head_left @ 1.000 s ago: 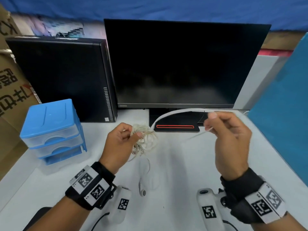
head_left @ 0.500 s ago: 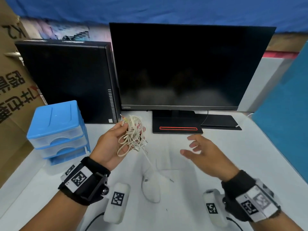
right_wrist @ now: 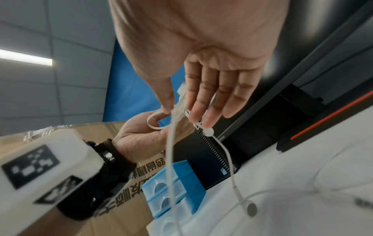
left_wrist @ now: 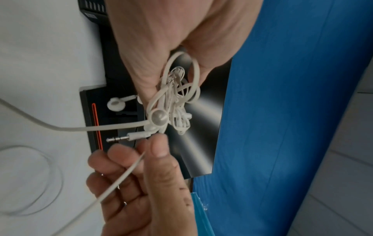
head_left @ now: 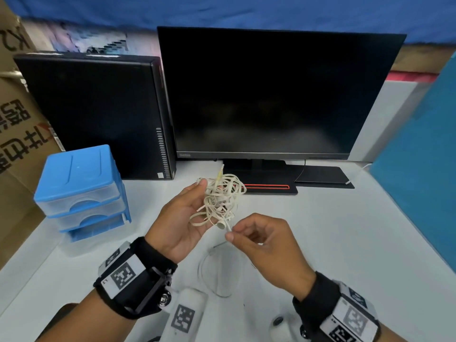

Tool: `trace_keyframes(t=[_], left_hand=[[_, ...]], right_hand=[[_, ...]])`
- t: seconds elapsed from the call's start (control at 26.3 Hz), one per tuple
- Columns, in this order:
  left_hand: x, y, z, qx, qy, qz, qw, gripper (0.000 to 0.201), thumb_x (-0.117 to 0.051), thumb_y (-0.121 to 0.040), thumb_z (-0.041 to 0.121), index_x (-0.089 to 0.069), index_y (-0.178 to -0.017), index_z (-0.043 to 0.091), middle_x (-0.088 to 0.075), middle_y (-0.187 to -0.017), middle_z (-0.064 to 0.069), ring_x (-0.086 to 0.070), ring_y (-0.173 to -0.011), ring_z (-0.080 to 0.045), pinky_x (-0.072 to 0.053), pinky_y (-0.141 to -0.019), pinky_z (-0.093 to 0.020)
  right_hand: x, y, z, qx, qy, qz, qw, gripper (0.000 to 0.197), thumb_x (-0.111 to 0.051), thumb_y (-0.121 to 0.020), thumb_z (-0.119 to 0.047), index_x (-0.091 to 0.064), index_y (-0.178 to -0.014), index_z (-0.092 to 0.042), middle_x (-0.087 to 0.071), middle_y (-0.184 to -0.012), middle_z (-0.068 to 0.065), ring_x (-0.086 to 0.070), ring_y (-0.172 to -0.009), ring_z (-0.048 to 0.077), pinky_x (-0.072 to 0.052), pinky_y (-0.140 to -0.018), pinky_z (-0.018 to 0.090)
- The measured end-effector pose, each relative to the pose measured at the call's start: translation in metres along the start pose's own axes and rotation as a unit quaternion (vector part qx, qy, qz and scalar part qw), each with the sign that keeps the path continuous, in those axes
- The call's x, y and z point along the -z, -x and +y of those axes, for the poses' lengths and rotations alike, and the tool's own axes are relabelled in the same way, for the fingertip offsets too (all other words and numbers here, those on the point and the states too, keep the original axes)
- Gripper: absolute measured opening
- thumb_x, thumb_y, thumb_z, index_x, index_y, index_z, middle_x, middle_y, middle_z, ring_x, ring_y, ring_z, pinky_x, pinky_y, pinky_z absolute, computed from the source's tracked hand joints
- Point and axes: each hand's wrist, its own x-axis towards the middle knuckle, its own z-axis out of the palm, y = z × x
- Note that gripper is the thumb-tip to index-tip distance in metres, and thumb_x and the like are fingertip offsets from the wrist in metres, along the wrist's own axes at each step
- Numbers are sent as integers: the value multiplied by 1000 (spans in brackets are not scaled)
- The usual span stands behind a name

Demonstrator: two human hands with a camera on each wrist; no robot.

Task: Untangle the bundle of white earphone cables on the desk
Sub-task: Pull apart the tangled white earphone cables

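White cable bundle (head_left: 219, 199) in left hand (head_left: 177, 223)

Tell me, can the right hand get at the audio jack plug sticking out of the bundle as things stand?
Probably yes. The jack plug pokes free of the cable bundle that the left hand holds up, just beyond the right hand fingertips. But that hand already pinches a thin strand, so it would need to let go first.

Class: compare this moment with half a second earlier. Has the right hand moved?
Yes. The right hand has moved left, away from below the monitor base, and now pinches a strand under the cable bundle in the left hand.
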Motion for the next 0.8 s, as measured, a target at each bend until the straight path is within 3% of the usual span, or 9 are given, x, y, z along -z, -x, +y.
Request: trace_keyframes(t=[0.08,0.15,0.34,0.61,0.72,0.8], left_hand=[[-2,3,1,6,16,-21,1000,36,-52,-96,28,-65,-121,5,-69,-119,-17,-69,-99,-27,-58,-90,-40],[-2,4,0,1,10,-43,999,40,-48,-92,21,-62,-128,11,-65,-127,-17,-65,-107,-30,-51,-100,-47],[-2,7,-6,-52,-96,-74,991,49,-37,-99,-3,-49,-140,20,-68,-125,-9,-64,-116,-31,-54,-95,-42],[-7,11,-15,-158,-207,-83,962,71,-61,-87,-7,-38,-147,23,-66,-130,0,-63,-119,-21,-52,-98,-36],[-7,12,-20,-185,-232,-71,952,76,-69,-81,-7,-43,-144,28,-66,-130,0,-62,-120,-18,-54,-96,-35],[-8,12,-23,-193,-237,-53,950,68,-72,-79,-7,-50,-134,27,-70,-121,-1,-65,-114,-19,-56,-90,-35]], right_hand=[[1,-2,-2,-4,-47,10,999,7,-74,-86,-10,-73,-79,-10,-73,-71,8,-64,-63,14,-54,-67,26],[5,-4,-5,-16,-87,28,996,12,-68,-90,-4,-72,-79,-7,-71,-67,8,-65,-60,16,-54,-64,24],[14,-7,-9,-35,-141,53,988,13,-66,-90,-3,-76,-85,-10,-65,-62,4,-58,-55,14,-52,-57,22],[9,-3,-10,-44,-161,16,986,12,-69,-88,-12,-80,-87,-17,-68,-67,3,-56,-58,14,-50,-56,22],[8,-2,-12,-35,-163,-2,986,11,-71,-86,-17,-80,-81,-20,-67,-68,1,-54,-60,13,-48,-55,21],[8,-2,-10,-27,-145,-13,989,25,-66,-90,-5,-80,-77,-22,-67,-68,-1,-54,-62,12,-47,-56,21]])
